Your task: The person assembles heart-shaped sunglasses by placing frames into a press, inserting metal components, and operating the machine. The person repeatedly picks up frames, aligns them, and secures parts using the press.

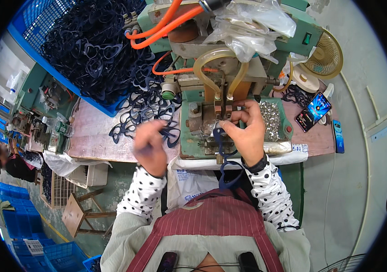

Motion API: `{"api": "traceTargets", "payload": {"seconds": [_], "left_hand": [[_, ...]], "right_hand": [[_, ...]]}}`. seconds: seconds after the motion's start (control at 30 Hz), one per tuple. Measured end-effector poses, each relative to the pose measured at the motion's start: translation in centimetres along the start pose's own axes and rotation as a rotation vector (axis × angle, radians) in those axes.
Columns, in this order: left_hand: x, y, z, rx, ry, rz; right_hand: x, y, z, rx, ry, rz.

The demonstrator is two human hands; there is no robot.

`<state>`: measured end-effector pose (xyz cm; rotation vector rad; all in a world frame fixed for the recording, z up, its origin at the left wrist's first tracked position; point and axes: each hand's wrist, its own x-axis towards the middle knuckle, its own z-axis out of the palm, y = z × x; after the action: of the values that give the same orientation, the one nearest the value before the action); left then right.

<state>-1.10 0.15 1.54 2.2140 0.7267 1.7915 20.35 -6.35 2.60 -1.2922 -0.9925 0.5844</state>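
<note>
My right hand (250, 132) is at the working head of a green bench machine (192, 147), thumb and finger pinched together. From its fingertips hangs a dark blue eyeglass frame (222, 171), its upper end at the metal fixture (209, 124) and its lower part over the table edge, in front of my apron. My left hand (150, 147) is raised left of the machine, beside a loose pile of dark blue eyeglass frames (146, 111). Motion smears its fingers, so I cannot make out whether it holds anything. Small shiny metal parts (269, 120) fill a tray right of my right hand.
A blue crate (29, 50) heaped with dark frames stands at the far left. Orange hoses (168, 28) and a plastic bag (252, 25) hang over the machine. At the right are a lit phone (313, 112), a second blue device (338, 136) and a fan (327, 54). A person (17, 165) sits far left.
</note>
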Motion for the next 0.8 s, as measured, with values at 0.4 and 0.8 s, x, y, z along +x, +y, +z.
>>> {"api": "traceTargets", "payload": {"seconds": [0.4, 0.8], "left_hand": [[-1.7, 3.2, 5.9, -0.291, -0.508, 0.535], [-2.3, 2.8, 6.0, -0.284, -0.458, 0.528]], "right_hand": [[2.1, 9.5, -11.4, -0.806, 0.381, -0.057], [0.3, 12.9, -12.4, -1.021, 0.164, -0.127]]}}
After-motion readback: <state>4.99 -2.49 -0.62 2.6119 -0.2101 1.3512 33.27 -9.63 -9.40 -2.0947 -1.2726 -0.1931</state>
